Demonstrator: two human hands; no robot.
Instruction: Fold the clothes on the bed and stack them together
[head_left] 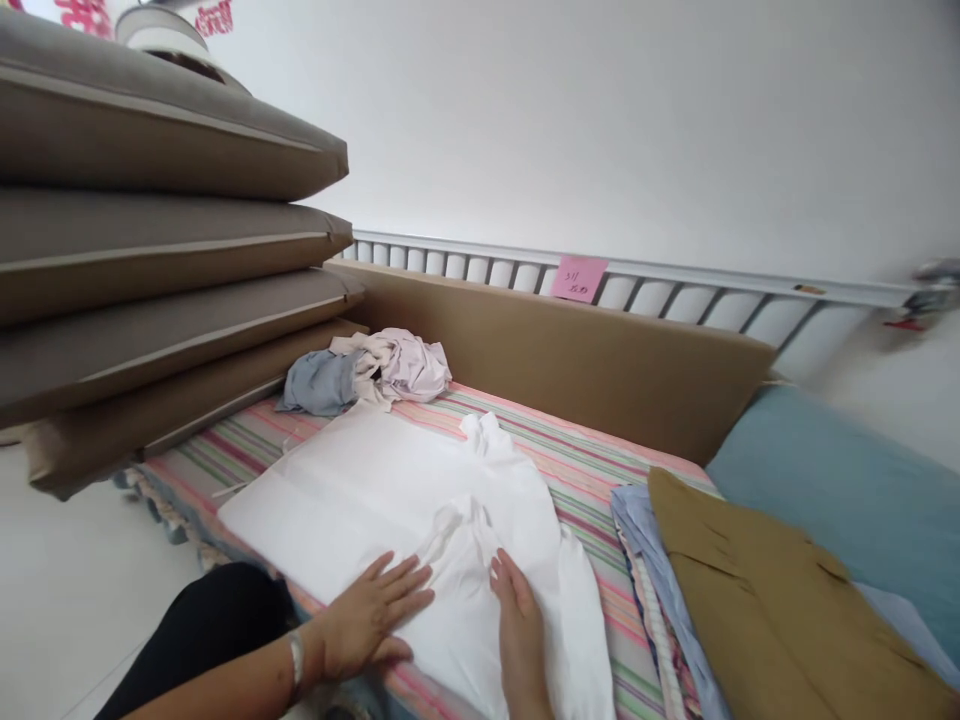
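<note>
A white long-sleeved garment (352, 460) lies spread on a striped bed sheet (600, 480), its fabric bunched near the middle and a sleeve running along its right side. My left hand (375, 610) rests flat on the near part of the garment, fingers spread, with a silver bracelet at the wrist. Beside the bunched fabric, my right hand (519, 630) touches the garment with its edge, fingers stretched forward. No held thing shows in either hand.
Folded clothes with a mustard-brown garment (780, 600) on top lie at right, by a blue-green pillow (847, 490). Crumpled clothes (409, 365) sit at the far left corner. Thick brown cushions (165, 230) are stacked at left. A brown padded board (540, 340) lines the wall side.
</note>
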